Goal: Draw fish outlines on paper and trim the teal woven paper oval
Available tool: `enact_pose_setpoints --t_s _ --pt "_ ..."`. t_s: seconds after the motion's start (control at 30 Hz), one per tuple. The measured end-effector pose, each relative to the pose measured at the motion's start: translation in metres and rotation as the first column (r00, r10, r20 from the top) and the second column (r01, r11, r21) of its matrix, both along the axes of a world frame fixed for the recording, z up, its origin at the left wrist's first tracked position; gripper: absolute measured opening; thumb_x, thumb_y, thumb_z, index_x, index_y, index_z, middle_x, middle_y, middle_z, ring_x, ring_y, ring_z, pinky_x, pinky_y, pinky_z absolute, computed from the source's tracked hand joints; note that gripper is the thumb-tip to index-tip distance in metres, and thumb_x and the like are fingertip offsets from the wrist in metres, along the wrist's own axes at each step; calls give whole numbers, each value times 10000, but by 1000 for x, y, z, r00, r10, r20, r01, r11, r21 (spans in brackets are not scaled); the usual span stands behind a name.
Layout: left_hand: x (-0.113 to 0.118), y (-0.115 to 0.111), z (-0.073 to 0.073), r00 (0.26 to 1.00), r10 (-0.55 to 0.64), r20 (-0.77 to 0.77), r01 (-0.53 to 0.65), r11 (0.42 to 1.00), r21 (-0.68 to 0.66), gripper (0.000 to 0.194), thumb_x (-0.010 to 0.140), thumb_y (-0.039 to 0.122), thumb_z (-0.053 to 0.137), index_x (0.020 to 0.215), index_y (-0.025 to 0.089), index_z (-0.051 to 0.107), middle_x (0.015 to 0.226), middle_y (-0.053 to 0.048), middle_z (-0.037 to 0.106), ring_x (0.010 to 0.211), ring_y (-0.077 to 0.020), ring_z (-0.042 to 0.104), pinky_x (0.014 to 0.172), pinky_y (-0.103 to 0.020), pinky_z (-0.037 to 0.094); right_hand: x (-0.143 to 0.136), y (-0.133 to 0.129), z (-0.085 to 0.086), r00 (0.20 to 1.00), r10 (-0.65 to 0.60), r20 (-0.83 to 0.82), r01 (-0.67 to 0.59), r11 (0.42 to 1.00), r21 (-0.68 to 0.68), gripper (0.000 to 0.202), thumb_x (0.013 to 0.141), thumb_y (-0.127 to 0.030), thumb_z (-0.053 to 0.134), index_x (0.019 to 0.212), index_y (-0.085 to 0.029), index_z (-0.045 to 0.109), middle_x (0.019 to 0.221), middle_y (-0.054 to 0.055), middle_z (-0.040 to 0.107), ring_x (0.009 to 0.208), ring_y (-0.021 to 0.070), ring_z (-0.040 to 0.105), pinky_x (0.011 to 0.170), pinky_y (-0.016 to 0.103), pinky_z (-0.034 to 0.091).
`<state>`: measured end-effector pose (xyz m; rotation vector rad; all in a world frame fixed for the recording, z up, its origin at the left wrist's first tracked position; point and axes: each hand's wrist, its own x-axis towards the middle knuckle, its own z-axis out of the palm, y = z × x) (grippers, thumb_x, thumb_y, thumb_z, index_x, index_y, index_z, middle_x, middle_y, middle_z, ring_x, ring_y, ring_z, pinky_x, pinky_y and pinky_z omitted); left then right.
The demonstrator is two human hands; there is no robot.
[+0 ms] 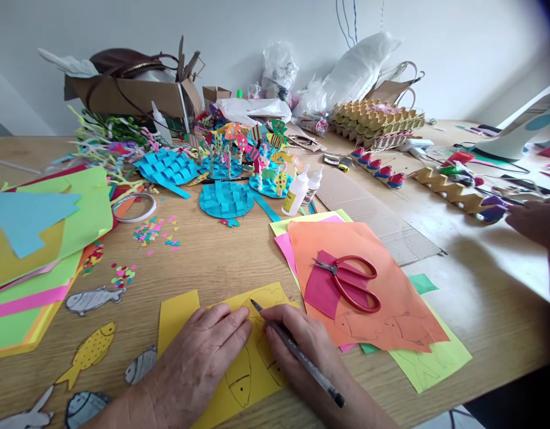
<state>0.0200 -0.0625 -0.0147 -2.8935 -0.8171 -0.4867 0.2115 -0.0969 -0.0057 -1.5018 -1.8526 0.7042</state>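
Observation:
My right hand is closed round a dark pen, its tip on a yellow sheet of paper. Fish outlines are drawn in black on that sheet, partly under my hands. My left hand lies flat on the yellow paper, its fingers stretched toward the pen tip. Left of it are cut-out fish: a yellow spotted fish, a grey paper fish and others. Red-handled scissors rest on a magenta scrap over an orange sheet with pencilled fish, right of my hands.
Coloured paper is stacked at the left, near a tape roll and confetti. Glue bottles stand behind the orange sheet, beside blue woven paper discs. Another person's hand works on an egg-carton strip at the right.

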Motion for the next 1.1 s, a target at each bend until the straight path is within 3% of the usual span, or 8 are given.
enact_pose_setpoints --t_s 0.3,0.53,0.8,1.1 --pt "0 -1 -5 1000 7 -2 -8 1000 -28 412 877 16 278 1113 150 587 1117 -50 636 993 -212 536 811 -345 475 1 0 -7 999 25 -20 -26 999 -31 131 867 -139 442 895 -213 546 798 5 650 706 130 621 622 222 470" --pt "0 1 1 1000 -15 4 15 1000 -19 436 869 1 266 1116 157 591 1101 -48 645 974 -204 544 797 -329 475 2 0 -7 1000 25 -16 -25 999 -42 133 866 -135 452 901 -221 547 803 -5 651 698 125 623 617 215 471" --pt "-2 2 -5 998 -16 53 16 1000 1 432 856 2 283 1128 159 580 1104 -41 641 980 -206 536 800 -324 466 1 -1 -3 999 29 -17 -29 999 -26 119 857 -125 461 884 -212 539 806 6 645 724 128 624 630 206 474" --pt "-2 3 2 998 -43 36 42 999 27 422 845 -10 277 1105 132 579 1101 -32 650 967 -209 541 783 -322 478 2 -2 -9 1000 -16 -20 16 1000 -11 124 871 -137 448 918 -217 531 796 -4 635 687 117 612 629 208 470"
